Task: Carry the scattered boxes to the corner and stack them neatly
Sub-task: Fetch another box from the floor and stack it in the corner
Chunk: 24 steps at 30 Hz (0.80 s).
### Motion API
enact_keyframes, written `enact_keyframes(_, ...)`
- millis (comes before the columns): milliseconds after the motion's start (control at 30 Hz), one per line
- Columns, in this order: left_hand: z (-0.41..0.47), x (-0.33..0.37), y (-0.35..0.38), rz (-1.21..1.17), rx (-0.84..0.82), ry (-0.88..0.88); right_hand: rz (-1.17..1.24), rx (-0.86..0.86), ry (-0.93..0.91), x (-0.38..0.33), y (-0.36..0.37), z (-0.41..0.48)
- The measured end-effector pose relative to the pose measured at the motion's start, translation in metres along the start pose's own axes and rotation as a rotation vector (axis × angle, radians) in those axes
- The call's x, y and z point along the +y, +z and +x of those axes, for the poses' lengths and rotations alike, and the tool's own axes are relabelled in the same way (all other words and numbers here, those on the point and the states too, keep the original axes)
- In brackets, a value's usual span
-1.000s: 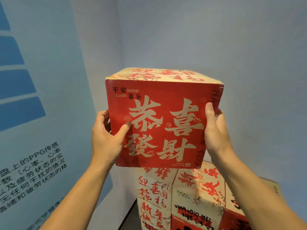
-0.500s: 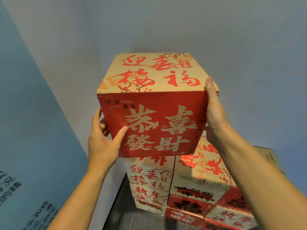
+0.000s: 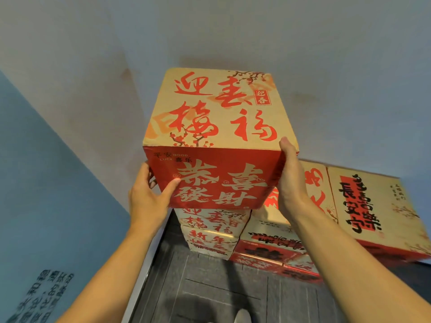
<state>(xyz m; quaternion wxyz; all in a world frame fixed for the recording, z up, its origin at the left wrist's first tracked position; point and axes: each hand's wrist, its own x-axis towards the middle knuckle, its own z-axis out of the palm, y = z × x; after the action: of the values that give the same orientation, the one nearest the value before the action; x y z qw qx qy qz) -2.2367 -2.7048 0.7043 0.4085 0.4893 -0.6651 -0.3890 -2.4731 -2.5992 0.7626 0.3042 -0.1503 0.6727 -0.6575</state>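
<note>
L hand (image 3: 147, 197) grips the box (image 3: 219, 180) at its near-left upright edge: thumb laid across the red front face, fingers round the left side, forearm reaching up from btm left. R hand (image 3: 291, 183) presses flat on the right side, thumb pointing up along the near-right edge to the top corner. Its fingers are hidden behind the box, so we can't tell how they lie. R forearm rises from btm right.

We hold the box raised in front of us, in the corner where the white walls (image 3: 326, 54) meet, directly over the corner stack (image 3: 210, 231). Its btm edge sits at the stack's top box; touching or not, we can't tell. It stands upright and approx level, red face w/ gold characters toward us, tan face w/ red characters up, text reading right way up. It looks near-cubic, no clear long axis. More boxes (image 3: 363, 201) stand just beside the stack on the right, on the dark floor (image 3: 221, 292).
</note>
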Motion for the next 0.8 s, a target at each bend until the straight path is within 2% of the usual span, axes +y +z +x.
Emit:
enact_keyframes(300, 0.011, -0.036, 0.022, 0.028, -0.06, -0.033, 0.055, -0.015, 0.079, 0.04, 0.003, 0.019)
enact_keyframes(533, 0.012, -0.045, 0.019, 0.012, -0.121, -0.119, 0.043, -0.044, 0.038, 0.044, 0.003, 0.022)
enact_keyframes(700, 0.022, -0.025, 0.015, -0.398, -0.036, -0.257, 0.121, 0.014, 0.04, 0.049, -0.002, 0.023)
enact_keyframes(800, 0.039, -0.005, 0.022, -0.664, -0.129, -0.339, 0.115, -0.041, 0.099, 0.052, 0.004, 0.017)
